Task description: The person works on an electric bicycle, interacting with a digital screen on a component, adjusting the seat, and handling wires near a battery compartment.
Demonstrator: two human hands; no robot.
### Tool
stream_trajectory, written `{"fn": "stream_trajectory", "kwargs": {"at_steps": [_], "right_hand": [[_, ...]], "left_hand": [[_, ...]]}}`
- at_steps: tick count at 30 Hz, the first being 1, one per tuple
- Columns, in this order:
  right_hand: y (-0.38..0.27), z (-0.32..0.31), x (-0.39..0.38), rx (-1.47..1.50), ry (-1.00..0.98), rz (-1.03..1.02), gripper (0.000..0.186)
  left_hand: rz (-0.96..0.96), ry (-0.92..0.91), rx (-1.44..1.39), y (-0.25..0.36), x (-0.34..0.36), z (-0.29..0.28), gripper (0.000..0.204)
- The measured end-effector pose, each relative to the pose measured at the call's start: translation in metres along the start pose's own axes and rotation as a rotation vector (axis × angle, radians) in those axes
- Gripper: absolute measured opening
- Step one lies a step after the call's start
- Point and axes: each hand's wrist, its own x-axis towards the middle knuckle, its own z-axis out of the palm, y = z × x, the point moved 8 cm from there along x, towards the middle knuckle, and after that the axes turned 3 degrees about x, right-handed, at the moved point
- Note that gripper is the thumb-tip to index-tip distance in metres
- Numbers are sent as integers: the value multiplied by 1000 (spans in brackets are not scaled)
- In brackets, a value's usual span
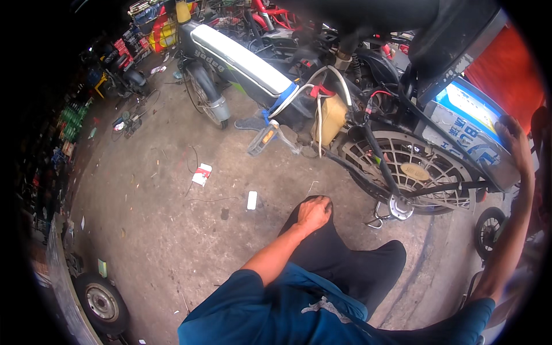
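My left hand rests on my left knee in dark trousers, its fingers curled in and nothing seen in them. Raised at the right, my right hand lies with its fingers against the end of a blue, white and grey box. That box sits above the rear wheel of an electric bike. The bike has a white panel along its side, a yellowish plastic block hung by a white cord, and a pedal low on its near side.
Below the rear wheel stands a small metal stand. On the concrete floor lie a white card-like piece and a red-and-white packet. A loose wheel is at the lower left, a small wheel at the right. Orange-red cloth hangs behind the box.
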Motion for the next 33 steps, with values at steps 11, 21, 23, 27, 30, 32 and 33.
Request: {"fn": "stream_trajectory", "kwargs": {"at_steps": [11,21,23,27,30,32,33], "right_hand": [[-12,-10,-8,-109,58,9,48],[-23,-9,-19,-17,82,124,51],[-25,-9,-20,-30,73,129,51],[-25,-12,-16,-89,57,86,45],[-15,-13,-12,-83,76,65,40],[-13,-16,-12,-121,156,45,38],[-12,-16,-11,-118,155,49,38]], "left_hand": [[12,15,29,-1,4,5,18],[-33,-17,34,-5,0,9,19],[-30,-28,39,-2,1,9,20],[-28,-9,30,2,4,7,20],[-8,16,31,5,5,4,20],[4,21,24,6,5,4,20],[-3,20,21,7,6,3,20]]}}
